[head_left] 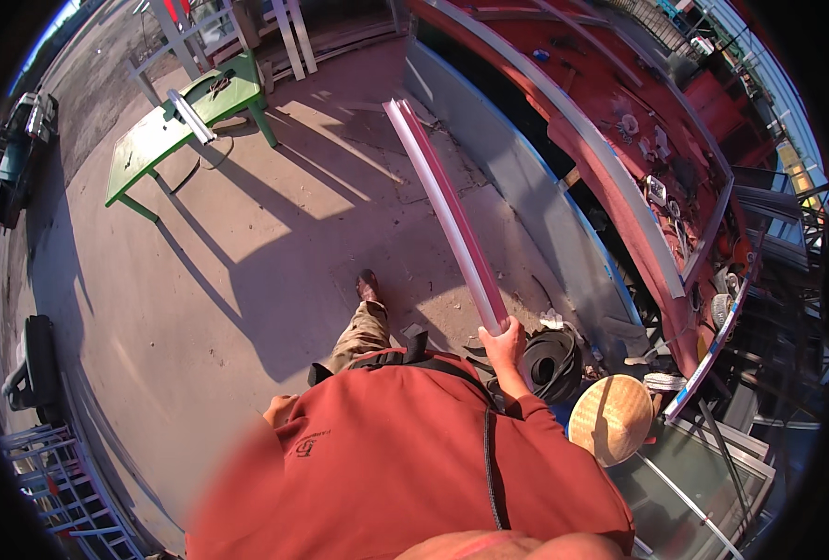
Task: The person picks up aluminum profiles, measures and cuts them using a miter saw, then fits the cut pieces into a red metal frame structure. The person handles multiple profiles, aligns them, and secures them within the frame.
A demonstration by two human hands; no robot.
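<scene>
Sunlit concrete yard (246,243) fills the left and centre of the frame, crossed by long shadows. Red metal truck bed or trailer side (620,159) arcs down the right, with small tools and fittings scattered on it, too small to tell apart. Grey sheet panel (526,187) leans along its foot.

Green metal work table (167,126), upper left, carries a short pale metal bar (190,117) and a dark cable. Stacked pale window frames (55,476) sit at lower left. Round straw hat (610,418) lies lower right, beside a black rubber coil (550,362).

Long white-and-pink aluminium profile strip (447,210) runs from centre frame up toward the top middle, held at its lower end only. Right hand (505,347) is closed around that end, fingers wrapped tight on the strip. Left hand is hidden behind the red shirt (405,448); cannot tell its fingers.

Handling, as judged: strip looks light and thin-walled and stiff along its length, though it seems likely to sway and flex at the far tip when held by one end. Edges may be sharp; smooth finish could be slick. A grip nearer the middle, or two hands spaced apart, would balance it better.

Labels, packages, signs: none legible. A small dark emblem sits on the shirt chest, centre bottom.
</scene>
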